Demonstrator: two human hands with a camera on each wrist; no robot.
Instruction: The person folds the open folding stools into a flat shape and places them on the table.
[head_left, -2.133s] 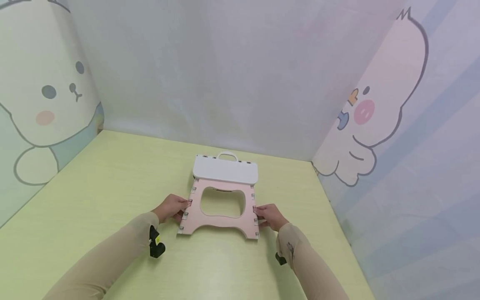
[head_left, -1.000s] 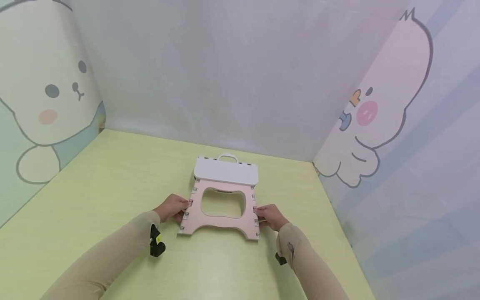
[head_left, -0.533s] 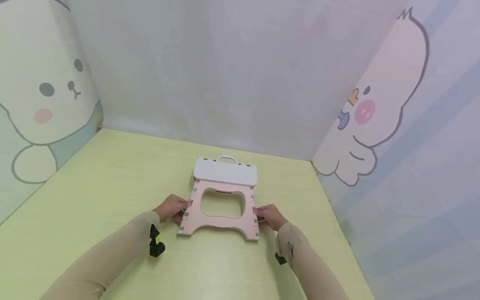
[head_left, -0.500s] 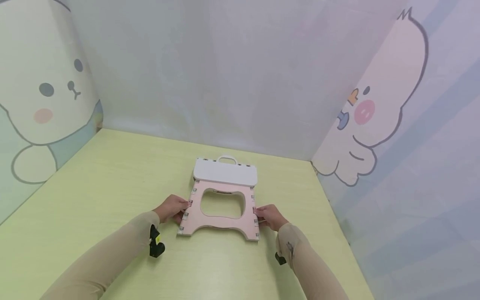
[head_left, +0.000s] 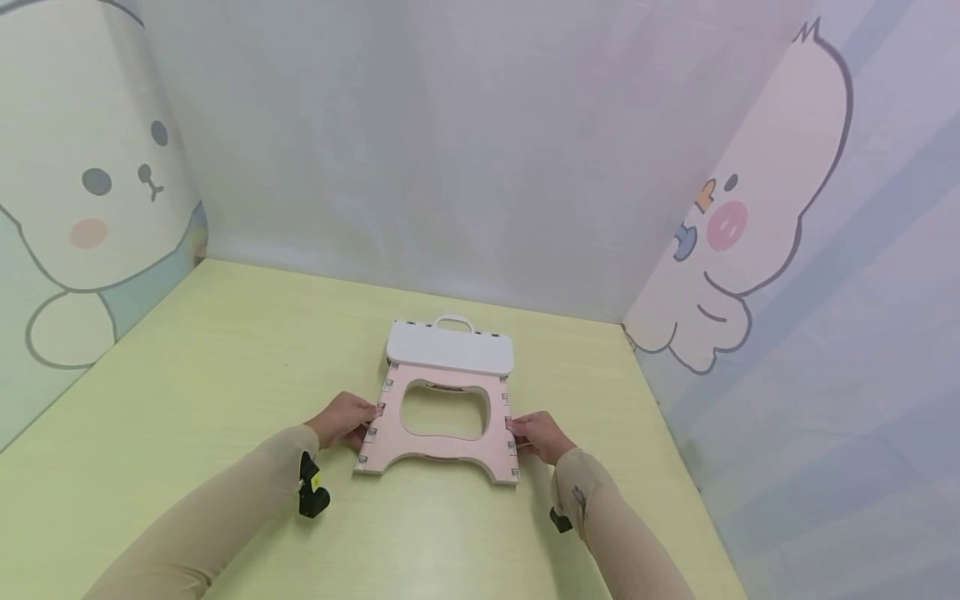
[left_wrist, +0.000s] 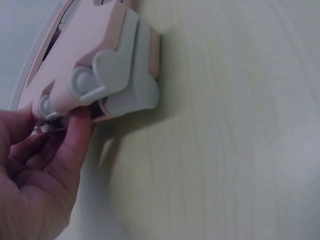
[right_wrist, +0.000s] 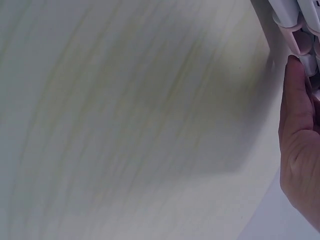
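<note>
In the head view a folding step stool (head_left: 387, 437) with pink leg panels, a white top and a white carry handle is at the middle of the yellow-green table, its handle end away from me. My left hand (head_left: 341, 417) grips its left edge, thumb on the upper side and fingers curled beneath. On the opposite edge my right hand (head_left: 543, 434) grips likewise. Close up in the left wrist view, the leg panels lie against each other, with the fingertips at the pale hinge knuckles. The right wrist view catches only a corner of the stool; some right fingers are hidden.
The pale tabletop (head_left: 247, 342) stretches around the stool on all sides. Behind it and to both sides hang curtains (head_left: 420, 150) with cartoon animals printed on the side ones. A black wrist device (head_left: 312, 486) sits on the left sleeve.
The stool's handle and white top have come slightly lower in the head view, towards me. Both hands keep the same hold on the edges and have barely moved.
</note>
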